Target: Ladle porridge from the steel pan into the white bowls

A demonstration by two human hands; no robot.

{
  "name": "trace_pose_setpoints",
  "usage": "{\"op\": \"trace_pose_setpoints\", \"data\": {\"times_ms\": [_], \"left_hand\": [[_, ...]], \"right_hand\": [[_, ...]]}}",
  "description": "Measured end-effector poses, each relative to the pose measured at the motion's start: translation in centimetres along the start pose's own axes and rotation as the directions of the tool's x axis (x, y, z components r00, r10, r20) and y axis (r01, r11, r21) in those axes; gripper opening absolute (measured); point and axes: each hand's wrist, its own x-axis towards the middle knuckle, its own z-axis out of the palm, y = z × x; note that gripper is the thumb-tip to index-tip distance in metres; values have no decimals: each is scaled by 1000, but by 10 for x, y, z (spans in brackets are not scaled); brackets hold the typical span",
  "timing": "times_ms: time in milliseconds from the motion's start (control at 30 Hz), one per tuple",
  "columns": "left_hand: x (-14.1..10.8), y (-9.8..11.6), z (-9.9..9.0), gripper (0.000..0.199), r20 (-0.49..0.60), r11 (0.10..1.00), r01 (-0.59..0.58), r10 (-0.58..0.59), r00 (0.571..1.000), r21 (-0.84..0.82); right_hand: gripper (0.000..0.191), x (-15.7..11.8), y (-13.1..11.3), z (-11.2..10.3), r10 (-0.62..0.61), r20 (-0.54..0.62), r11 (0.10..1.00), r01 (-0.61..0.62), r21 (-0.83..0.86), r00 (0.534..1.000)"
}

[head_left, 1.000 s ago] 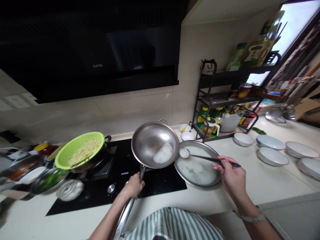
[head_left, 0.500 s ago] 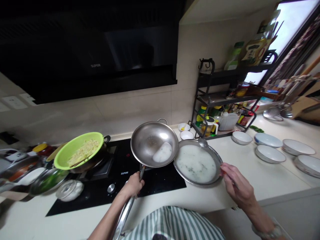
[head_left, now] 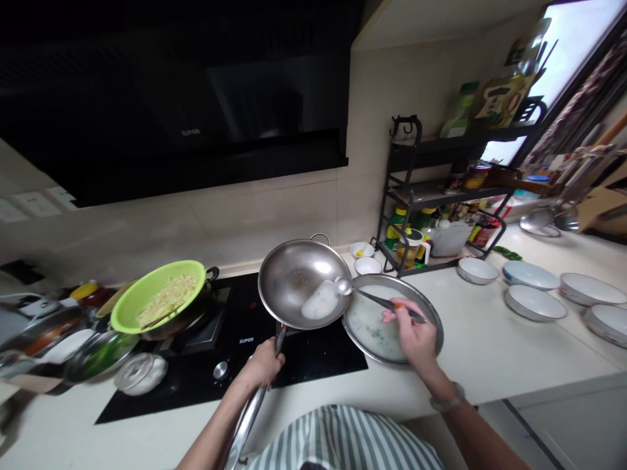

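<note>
My left hand [head_left: 266, 363] is wrapped round the handle of a steel wok [head_left: 289, 271], which is tilted above the black cooktop. White, speckled liquid [head_left: 318, 303] pools low on the wok's right side. In my right hand [head_left: 414, 329] is a ladle [head_left: 344, 286] with a dark handle; its bowl is over the wok's right rim. Under that hand, a wide steel basin [head_left: 437, 307] holds more white liquid with green flecks. The basin sits on the counter right against the wok.
A green colander [head_left: 122, 300] of pale shreds rests on a pot at the left. Nearby stand a glass jar [head_left: 141, 373] and a pan of greens [head_left: 100, 354]. A spice rack [head_left: 416, 196] and several bowls [head_left: 533, 302] are to the right. A range hood [head_left: 196, 98] hangs above.
My right hand has moved left with the ladle, from the basin's right edge to above the basin. The ladle's bowl went from the basin to the wok's rim. My left hand and wok stay put.
</note>
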Motion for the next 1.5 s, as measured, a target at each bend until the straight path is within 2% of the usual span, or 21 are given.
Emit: {"op": "trace_pose_setpoints", "data": {"times_ms": [67,200,300,433,500,567,733,1033,1267,1367,1500], "left_hand": [[-1,0,-1,10,2,1000,0,0,1000,13],[-1,1,-1,10,11,1000,4,-4,1000,-7],[-2,0,-1,10,3,1000,4,-4,1000,-18],[-2,0,-1,10,10,1000,-3,3,1000,-16],[-2,0,0,10,17,1000,-3,4,1000,-17],[-1,-2,1,10,16,1000,-8,9,1000,-23],[0,-4,2,10,22,999,-10,11,1000,-37],[-5,5,-1,11,30,999,17,-15,999,-42],[1,-3,3,10,14,1000,-4,5,1000,-29],[2,-5,4,10,17,1000,-7,7,1000,-27],[4,-7,5,11,16,999,-6,6,1000,-44]], "right_hand": [[24,1,8,19,-46,116,999,46,6,992],[20,4,23,44,-174,249,984,177,11,953],[21,2,29,51,-129,290,991,133,8,948],[28,0,31,54,130,171,991,-132,4,977],[32,2,32,53,244,104,967,-250,50,964],[35,5,32,52,305,61,946,-310,100,950],[33,8,31,48,329,20,930,-327,166,944],[30,7,34,47,367,-5,905,-356,233,930],[27,7,24,45,414,-29,861,-381,338,910],[26,9,17,38,429,-60,838,-372,398,901],[28,12,11,19,432,-98,827,-351,439,896]]}}
